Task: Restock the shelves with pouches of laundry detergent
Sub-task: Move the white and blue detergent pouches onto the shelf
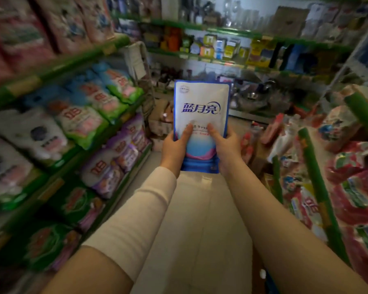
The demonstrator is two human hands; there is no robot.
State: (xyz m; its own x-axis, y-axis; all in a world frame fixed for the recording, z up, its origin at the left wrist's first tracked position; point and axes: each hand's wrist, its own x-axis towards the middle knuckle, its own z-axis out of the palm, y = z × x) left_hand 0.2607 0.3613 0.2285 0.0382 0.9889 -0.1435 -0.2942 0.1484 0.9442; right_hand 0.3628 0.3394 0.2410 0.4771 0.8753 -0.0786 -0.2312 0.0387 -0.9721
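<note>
A white and blue detergent pouch (201, 111) stands upright in the middle of the aisle, held out in front of me with its printed face toward the camera. My left hand (175, 147) grips its lower left edge, thumb on the front. My right hand (225, 145) grips the lower right edge the same way. More pouches seem stacked behind the front one; a blue edge shows at the right. The shelves on the left (77, 58) carry rows of detergent bags.
Green-edged shelving on the left holds blue, green, purple and white bags (98, 98). The right shelving (312, 166) holds red packets. Cardboard boxes (159, 122) sit on the floor ahead. A back shelf (221, 47) holds small goods. Pale tiled floor (200, 219) runs between.
</note>
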